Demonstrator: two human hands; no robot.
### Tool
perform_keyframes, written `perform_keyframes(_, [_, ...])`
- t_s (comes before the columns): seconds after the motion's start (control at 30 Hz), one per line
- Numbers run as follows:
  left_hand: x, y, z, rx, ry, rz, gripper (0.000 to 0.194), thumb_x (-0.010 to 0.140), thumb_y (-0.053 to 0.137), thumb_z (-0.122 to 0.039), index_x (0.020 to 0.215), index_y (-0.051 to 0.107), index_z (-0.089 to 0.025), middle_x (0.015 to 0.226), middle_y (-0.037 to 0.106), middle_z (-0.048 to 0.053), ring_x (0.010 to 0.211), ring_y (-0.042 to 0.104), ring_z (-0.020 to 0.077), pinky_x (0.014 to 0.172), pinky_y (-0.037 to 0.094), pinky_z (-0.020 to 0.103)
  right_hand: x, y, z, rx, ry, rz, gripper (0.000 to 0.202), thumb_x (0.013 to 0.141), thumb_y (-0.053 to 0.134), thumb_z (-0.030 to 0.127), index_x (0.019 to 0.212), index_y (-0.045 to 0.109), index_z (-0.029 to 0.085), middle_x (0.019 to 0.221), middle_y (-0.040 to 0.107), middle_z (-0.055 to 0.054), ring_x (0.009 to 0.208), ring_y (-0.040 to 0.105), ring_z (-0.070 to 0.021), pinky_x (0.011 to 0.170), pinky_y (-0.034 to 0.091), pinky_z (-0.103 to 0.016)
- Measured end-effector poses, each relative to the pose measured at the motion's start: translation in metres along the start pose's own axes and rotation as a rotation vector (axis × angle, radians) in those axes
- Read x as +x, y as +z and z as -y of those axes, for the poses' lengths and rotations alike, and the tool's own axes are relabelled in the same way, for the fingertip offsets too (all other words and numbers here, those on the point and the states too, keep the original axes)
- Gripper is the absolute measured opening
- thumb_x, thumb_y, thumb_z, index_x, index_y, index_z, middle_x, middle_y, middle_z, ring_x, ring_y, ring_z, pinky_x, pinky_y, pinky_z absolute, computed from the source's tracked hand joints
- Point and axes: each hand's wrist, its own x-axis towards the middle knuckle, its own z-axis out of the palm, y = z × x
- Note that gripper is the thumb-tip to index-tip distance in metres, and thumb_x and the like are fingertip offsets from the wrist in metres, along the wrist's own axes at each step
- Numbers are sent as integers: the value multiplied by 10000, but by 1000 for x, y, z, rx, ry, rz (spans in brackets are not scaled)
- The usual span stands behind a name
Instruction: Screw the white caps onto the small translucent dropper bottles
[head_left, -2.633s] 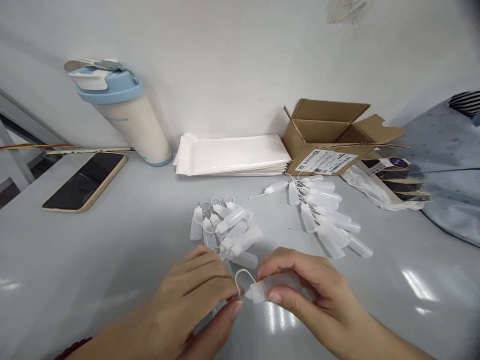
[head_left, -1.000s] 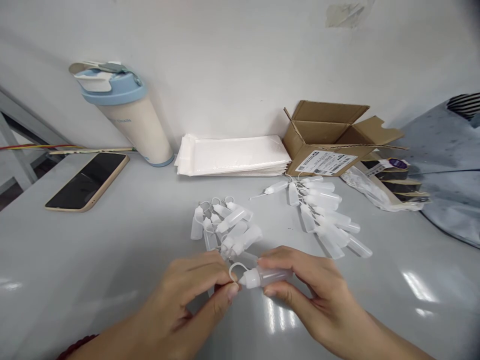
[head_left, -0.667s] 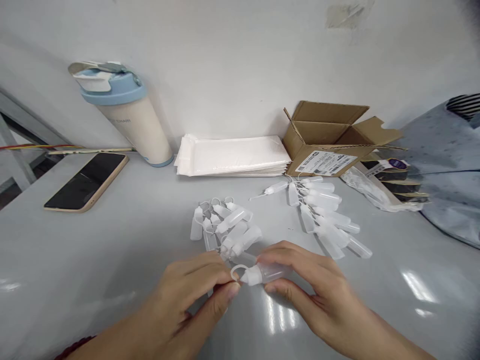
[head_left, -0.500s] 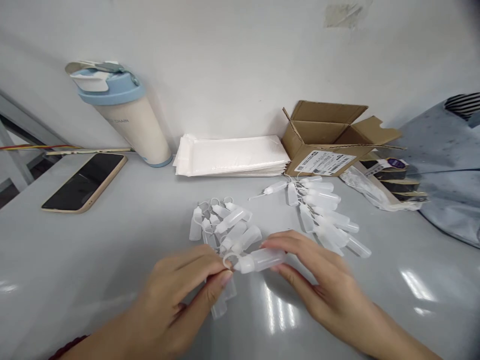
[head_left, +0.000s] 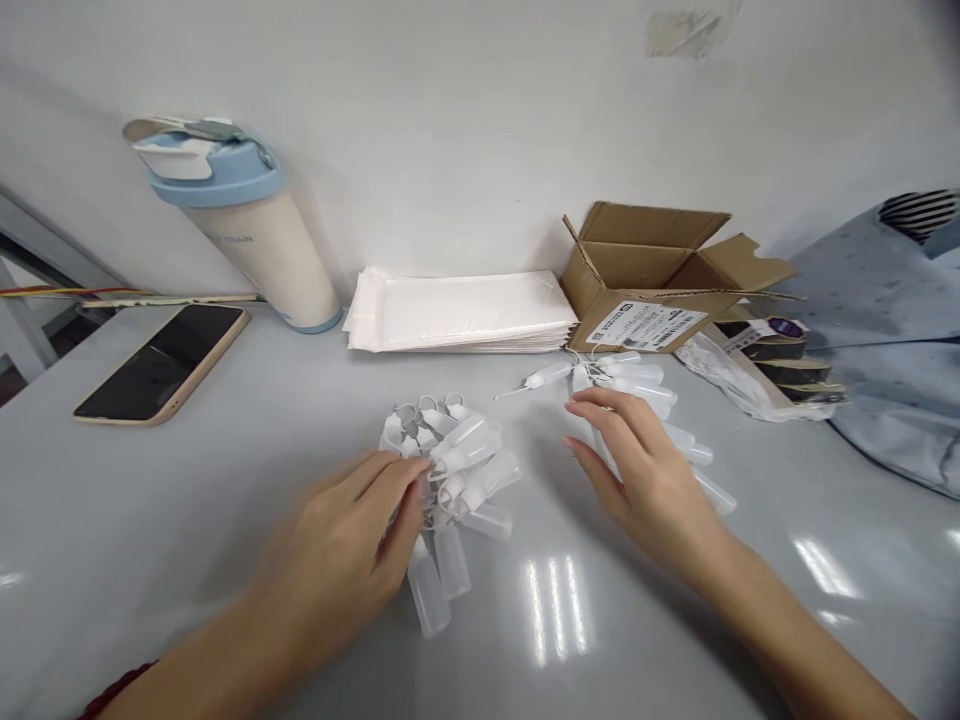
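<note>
Small translucent plastic squeeze bottles with white caps and loop straps lie in two groups. My left hand pinches the cap end of one squeeze bottle over the left group. Beneath and beside it are several more bottles, some partly hidden by my fingers. My right hand is open, fingers apart, above the right-hand group of bottles and hiding part of it. Between its thumb and fingers I see nothing held. One bottle with a thin needle-like tip points left from that group.
A stack of white padded envelopes lies against the wall beside an open cardboard box. At the left are a tumbler and a phone. A plastic-wrapped package and a person's light-blue clothing are at the right.
My right hand has let go of the bottle it was touching and moved up and right over the right group. My left hand has moved slightly up and left with the bottle onto the left group.
</note>
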Motion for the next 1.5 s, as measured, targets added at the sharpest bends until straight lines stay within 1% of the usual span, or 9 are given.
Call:
perform_keyframes(0.13, [-1,-1,2,89,24,-42,221,929,409,-133,1042,599,-142,769,639,25,644,606,169,555,442,275,6,9,-9,-229,-112,57,277,898,505,22,1170,554,10,1243,530,-277,1144,508,-390,904,487,-509])
perform_keyframes(0.4, [1,0,2,62,60,-128,197,930,427,-103,1039,587,-138,771,632,21,676,601,154,563,443,248,43,29,-30,-404,-184,207,397,843,405,-91,1214,545,-62,1273,568,-294,1191,515,-392,935,455,-490])
perform_keyframes(0.57, [1,-3,0,24,25,-129,189,923,435,-109,1029,587,-149,739,623,6,634,592,139,524,428,229,55,36,-23,-416,-179,296,287,812,435,-92,922,674,22,1019,685,-240,1013,609,-358,835,476,-445])
perform_keyframes(0.7, [0,-5,-1,6,13,-159,182,919,440,-108,1013,587,-159,736,626,2,620,589,131,517,422,224,55,37,-22,-391,-140,322,272,750,470,-111,884,667,20,917,687,-232,903,620,-359,740,469,-435])
perform_keyframes(0.8, [0,-5,-3,-17,30,-185,177,925,445,-108,1021,580,-170,734,625,-2,617,588,129,535,433,228,52,37,-25,-331,-119,324,311,735,460,-124,929,656,20,927,685,-223,912,616,-343,773,461,-432])
perform_keyframes(0.9, [0,-5,-5,-30,25,-183,172,925,448,-113,1024,569,-184,723,628,-7,604,593,129,513,431,223,42,32,-24,-226,-88,282,309,829,423,-59,1038,628,39,986,672,-201,910,622,-306,815,468,-429])
perform_keyframes(1.03, [2,-9,-7,-49,-40,-158,194,921,449,-113,1057,555,-201,754,658,-5,612,607,132,483,437,211,15,12,-14,-30,-58,231,268,942,419,135,1177,542,94,1065,630,-160,932,624,-249,789,520,-351])
perform_keyframes(1.2, [1,-12,-11,-87,-48,-142,192,925,460,-130,1072,551,-214,814,676,3,639,604,127,502,460,201,-6,-14,-2,321,83,208,298,985,392,190,1270,476,162,1089,603,-127,974,626,-221,800,537,-332])
perform_keyframes(1.5, [-3,-10,-9,-185,11,38,347,962,405,-188,1308,391,-205,745,606,-46,524,552,90,512,480,183,-7,-22,14,676,117,402,341,985,398,172,1300,499,253,1073,651,-71,986,642,-203,757,554,-285])
